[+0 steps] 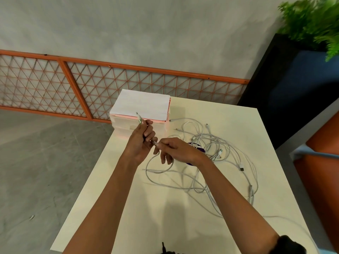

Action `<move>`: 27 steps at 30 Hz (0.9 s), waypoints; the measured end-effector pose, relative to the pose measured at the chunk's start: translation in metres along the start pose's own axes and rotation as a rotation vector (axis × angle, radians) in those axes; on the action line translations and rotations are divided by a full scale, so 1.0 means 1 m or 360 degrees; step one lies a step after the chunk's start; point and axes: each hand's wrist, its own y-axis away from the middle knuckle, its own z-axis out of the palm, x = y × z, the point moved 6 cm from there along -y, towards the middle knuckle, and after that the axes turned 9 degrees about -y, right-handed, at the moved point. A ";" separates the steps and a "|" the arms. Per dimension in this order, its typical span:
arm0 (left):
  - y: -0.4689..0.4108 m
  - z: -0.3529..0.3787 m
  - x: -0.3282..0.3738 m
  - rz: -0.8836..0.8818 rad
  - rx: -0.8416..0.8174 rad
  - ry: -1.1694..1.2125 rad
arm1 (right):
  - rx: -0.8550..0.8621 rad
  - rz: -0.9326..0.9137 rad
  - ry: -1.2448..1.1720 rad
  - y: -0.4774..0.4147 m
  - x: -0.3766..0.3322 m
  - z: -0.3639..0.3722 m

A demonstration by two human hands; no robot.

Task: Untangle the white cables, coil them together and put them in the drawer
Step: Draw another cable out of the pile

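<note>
A tangle of white cables (218,153) lies on the cream table (165,213), spreading from the middle to the right side. My left hand (141,142) is raised above the table and grips one white cable near its plug, which sticks up past the fingers. My right hand (174,149) pinches the same cable just below the left hand, and a loop of it hangs down to the table. The white and pink drawer box (141,107) stands at the table's far left corner, right behind my hands. I cannot tell whether its drawer is open.
A purple object (198,146) lies partly hidden under the cables and my right hand. A dark planter (286,85) with a green plant stands at the far right. An orange lattice panel (73,83) runs along the wall. The floor drops off left of the table.
</note>
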 end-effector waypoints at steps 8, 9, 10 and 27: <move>-0.005 -0.006 0.019 0.0164 0.0029 0.0000 | 0.0003 -0.0051 -0.0330 -0.001 -0.005 0.013; -0.006 -0.009 0.023 0.0185 0.0059 0.0006 | -0.0052 -0.0023 -0.0354 0.000 -0.003 0.014; -0.007 -0.013 0.026 0.0205 0.0092 0.0021 | -0.0103 0.0011 -0.0365 0.000 -0.002 0.013; -0.008 -0.055 0.047 0.0228 0.0378 0.0314 | -0.0529 0.0531 -0.0225 0.027 0.013 -0.003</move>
